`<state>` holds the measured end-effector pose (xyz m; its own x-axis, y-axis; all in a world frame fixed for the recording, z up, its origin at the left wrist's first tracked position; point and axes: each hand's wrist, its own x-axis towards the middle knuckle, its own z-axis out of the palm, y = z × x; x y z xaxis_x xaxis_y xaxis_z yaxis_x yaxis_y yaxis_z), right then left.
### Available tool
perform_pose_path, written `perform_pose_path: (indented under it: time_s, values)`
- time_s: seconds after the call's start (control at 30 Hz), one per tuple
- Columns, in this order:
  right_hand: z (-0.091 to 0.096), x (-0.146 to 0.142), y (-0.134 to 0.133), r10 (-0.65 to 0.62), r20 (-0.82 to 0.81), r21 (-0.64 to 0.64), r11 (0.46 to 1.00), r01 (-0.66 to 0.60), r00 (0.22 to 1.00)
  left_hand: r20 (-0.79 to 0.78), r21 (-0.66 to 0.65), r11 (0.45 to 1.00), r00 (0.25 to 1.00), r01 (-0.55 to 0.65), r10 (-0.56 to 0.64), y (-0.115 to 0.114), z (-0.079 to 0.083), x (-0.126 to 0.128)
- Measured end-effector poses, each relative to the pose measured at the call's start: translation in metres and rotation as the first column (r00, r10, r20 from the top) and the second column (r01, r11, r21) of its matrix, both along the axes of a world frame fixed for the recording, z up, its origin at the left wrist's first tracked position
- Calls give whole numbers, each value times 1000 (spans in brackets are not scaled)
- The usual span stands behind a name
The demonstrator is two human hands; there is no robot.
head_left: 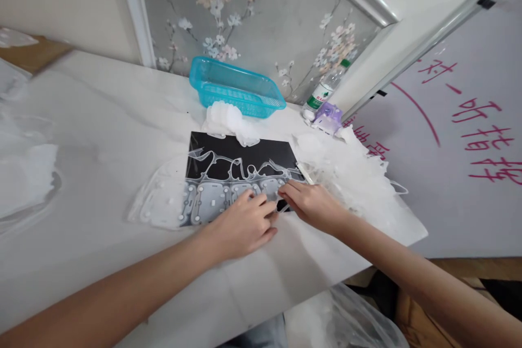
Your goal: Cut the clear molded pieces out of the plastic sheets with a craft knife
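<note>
A translucent plastic sheet with rounded cut-out pieces and a ragged upper strip lies across a black board. My left hand rests on the sheet's lower edge, fingers bent and a little apart, touching the piece beneath them. At the sheet's right end, my right hand pinches the plastic between closed fingertips; the exact spot gripped is partly hidden. Along the board's upper edge sits a small pile of loose white translucent pieces. The sheet's left end reaches past the board onto the white table.
A blue plastic basket stands behind the board. To its right are a green-capped bottle and a purple packet. Crumpled plastic scraps heap on the right; more translucent sheets lie far left. A whiteboard leans at right.
</note>
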<state>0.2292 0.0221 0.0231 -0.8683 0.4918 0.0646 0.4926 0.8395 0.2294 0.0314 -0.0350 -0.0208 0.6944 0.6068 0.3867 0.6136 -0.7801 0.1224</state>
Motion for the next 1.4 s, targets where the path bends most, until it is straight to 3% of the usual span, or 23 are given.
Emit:
perform_pose_path:
  time_s: [0.23, 0.37, 0.5, 0.67, 0.9, 1.07, 1.2, 1.27, 1.4]
  values:
    - [-9, 5, -5, 278, 114, 140, 946, -293, 954, -4, 75, 996, 999, -49, 49, -2, 4, 1]
    - [-14, 2, -2, 393, 118, 264, 873, -410, 912, 21, -71, 997, 999, -25, 26, -2, 4, 1]
    - [-15, 1, 3, 376, 135, 259, 880, -399, 917, 57, -229, 973, 998, -21, 35, -1, 4, 0]
    - [-17, 2, 8, 312, 52, 204, 927, -315, 949, 59, -269, 963, 998, -19, 36, 0, 3, 0]
    - [-11, 1, 6, 261, 54, 164, 950, -266, 964, 42, -288, 957, 997, -47, 61, -2, 5, -2]
    - [-10, -1, 4, 317, 121, 182, 924, -335, 941, 31, -227, 971, 996, -73, 82, -4, 6, -1]
    - [-16, -1, 12, 423, 152, 268, 852, -450, 893, 30, -220, 973, 997, -64, 72, -3, 5, 0]
    - [-18, -2, 15, 448, 130, 274, 841, -466, 885, 25, -241, 968, 997, -68, 76, -2, 5, 0]
    - [-15, -5, 16, 346, 98, 158, 920, -358, 933, -1, -287, 956, 998, -63, 66, -1, 6, 0]
